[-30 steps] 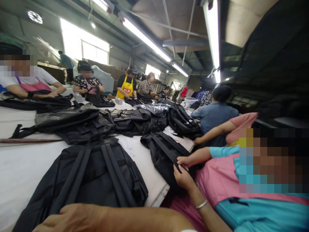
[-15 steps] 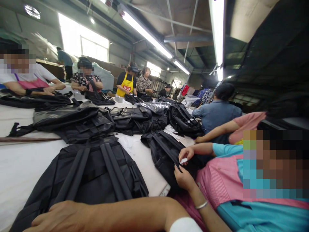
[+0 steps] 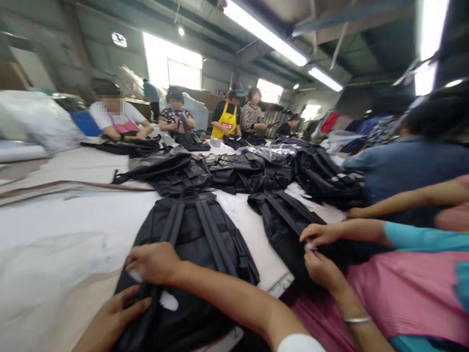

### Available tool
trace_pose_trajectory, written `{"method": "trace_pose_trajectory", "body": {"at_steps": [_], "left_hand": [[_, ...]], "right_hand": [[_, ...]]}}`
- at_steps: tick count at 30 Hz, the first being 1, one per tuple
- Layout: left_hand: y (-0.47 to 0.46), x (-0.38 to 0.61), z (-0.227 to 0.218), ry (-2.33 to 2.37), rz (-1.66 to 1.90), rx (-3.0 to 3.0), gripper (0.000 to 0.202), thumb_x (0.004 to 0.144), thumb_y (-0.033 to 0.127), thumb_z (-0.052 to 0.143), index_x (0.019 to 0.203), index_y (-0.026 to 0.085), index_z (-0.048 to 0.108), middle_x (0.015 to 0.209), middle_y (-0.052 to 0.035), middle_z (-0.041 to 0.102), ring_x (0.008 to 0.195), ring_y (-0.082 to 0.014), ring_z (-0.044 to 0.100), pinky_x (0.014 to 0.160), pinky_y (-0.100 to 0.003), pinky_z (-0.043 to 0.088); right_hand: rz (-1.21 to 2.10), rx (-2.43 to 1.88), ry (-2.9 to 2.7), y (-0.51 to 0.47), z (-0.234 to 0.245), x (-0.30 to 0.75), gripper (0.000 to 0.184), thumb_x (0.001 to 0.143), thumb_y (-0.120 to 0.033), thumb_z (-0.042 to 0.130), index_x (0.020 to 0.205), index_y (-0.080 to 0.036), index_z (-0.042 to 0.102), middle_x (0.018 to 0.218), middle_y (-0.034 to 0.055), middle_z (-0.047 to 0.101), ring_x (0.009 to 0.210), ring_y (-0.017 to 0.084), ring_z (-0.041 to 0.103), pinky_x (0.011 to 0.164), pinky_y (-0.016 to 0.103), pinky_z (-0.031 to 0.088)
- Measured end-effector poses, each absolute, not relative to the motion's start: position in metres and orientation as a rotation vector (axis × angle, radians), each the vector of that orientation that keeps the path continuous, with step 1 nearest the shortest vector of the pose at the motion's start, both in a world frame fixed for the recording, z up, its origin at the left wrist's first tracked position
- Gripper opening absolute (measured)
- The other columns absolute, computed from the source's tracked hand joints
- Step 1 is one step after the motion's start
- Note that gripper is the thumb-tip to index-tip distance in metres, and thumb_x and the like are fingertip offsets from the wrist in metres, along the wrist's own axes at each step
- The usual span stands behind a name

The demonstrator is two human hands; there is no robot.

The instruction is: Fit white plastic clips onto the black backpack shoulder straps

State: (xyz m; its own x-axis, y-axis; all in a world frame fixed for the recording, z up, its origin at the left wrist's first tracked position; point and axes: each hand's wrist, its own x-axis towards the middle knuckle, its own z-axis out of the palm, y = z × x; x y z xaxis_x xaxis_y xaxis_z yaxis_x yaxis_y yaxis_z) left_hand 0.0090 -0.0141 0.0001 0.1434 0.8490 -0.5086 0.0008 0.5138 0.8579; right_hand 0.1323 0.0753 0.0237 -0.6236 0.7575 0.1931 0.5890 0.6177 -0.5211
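A black backpack lies back-up in front of me on the white table, its straps running away from me. My right hand reaches across from the lower right and its fingers curl down over the bag's near left edge, where a small white scrap shows under the fingertips. My left hand lies at the bottom left with fingers stretched along the bag's lower edge. Another small white piece sits on the bag between my hands.
To my right a person in a pink and teal top has both hands on another black backpack. More black bags are piled mid-table. Several people work along the far side. A dark strip crosses the table at left.
The view has swung left and down. My right hand has moved forward onto the bag's edge and curled over it. My left hand has come into view at the bag's lower edge.
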Motion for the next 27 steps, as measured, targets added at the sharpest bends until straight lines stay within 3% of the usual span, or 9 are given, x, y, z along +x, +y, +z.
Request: {"method": "trace_pose_trajectory", "body": {"at_steps": [3,7,13,17,22,25,27], "left_hand": [[-0.021,-0.003,0.016,1.163,0.727,0.859,0.044,0.063,0.039,0.082,0.096,0.014,0.069,0.085,-0.0073,0.072,0.078,-0.0239,0.067,0.069,-0.029,0.052],[-0.018,-0.008,0.034,1.051,0.723,0.753,0.038,0.07,0.028,0.077,0.102,0.009,0.068,0.087,-0.0121,0.071,0.071,-0.0188,0.066,0.065,-0.024,0.051],[-0.01,-0.015,0.043,1.009,0.748,0.746,0.034,0.074,0.023,0.075,0.105,0.009,0.068,0.085,-0.0114,0.07,0.068,-0.0151,0.064,0.063,-0.021,0.05],[-0.011,-0.015,0.048,1.028,0.78,0.803,0.034,0.074,0.024,0.075,0.104,0.009,0.068,0.082,-0.0105,0.069,0.065,-0.0134,0.062,0.06,-0.019,0.048],[-0.014,-0.014,0.052,1.064,0.791,0.812,0.027,0.077,0.025,0.073,0.099,0.009,0.069,0.086,-0.0119,0.07,0.071,-0.0163,0.064,0.065,-0.022,0.05],[-0.015,-0.013,0.053,1.022,0.763,0.83,0.026,0.077,0.024,0.072,0.099,0.009,0.069,0.084,-0.0119,0.069,0.068,-0.015,0.063,0.062,-0.02,0.049],[-0.015,-0.014,0.052,1.002,0.736,0.83,0.028,0.078,0.024,0.072,0.101,0.009,0.069,0.082,-0.0113,0.069,0.066,-0.0138,0.062,0.061,-0.019,0.047]], "right_hand": [[0.659,-1.149,-2.275,0.081,0.04,0.138,0.014,0.088,-0.028,0.056,0.096,-0.022,0.065,0.093,-0.0002,0.071,0.088,0.014,0.065,0.069,0.021,0.042],[0.663,-1.091,-1.999,0.077,0.066,0.175,0.016,0.089,-0.027,0.055,0.102,-0.022,0.063,0.099,0.0004,0.069,0.091,0.013,0.063,0.08,0.021,0.041],[0.925,-1.252,-1.707,0.024,0.046,0.218,0.015,0.09,-0.024,0.049,0.085,-0.02,0.063,0.074,-0.0014,0.066,0.068,0.011,0.062,0.065,0.021,0.041],[1.153,-1.143,-1.609,-0.011,0.021,0.2,0.015,0.085,-0.018,0.051,0.094,-0.021,0.062,0.077,-0.0023,0.066,0.067,0.011,0.062,0.063,0.02,0.042],[1.03,-0.956,-1.696,-0.035,0.015,0.178,0.048,0.073,-0.008,0.059,0.118,-0.025,0.055,0.097,-0.0006,0.064,0.077,0.012,0.059,0.073,0.023,0.044],[1.018,-0.956,-1.599,-0.032,0.012,0.174,0.034,0.073,-0.008,0.058,0.103,-0.022,0.064,0.094,0.001,0.064,0.083,0.014,0.058,0.077,0.025,0.043],[1.194,-0.997,-1.406,-0.024,0.008,0.175,0.018,0.074,-0.013,0.058,0.088,-0.018,0.067,0.083,0.0013,0.064,0.076,0.014,0.059,0.071,0.026,0.044]]}}
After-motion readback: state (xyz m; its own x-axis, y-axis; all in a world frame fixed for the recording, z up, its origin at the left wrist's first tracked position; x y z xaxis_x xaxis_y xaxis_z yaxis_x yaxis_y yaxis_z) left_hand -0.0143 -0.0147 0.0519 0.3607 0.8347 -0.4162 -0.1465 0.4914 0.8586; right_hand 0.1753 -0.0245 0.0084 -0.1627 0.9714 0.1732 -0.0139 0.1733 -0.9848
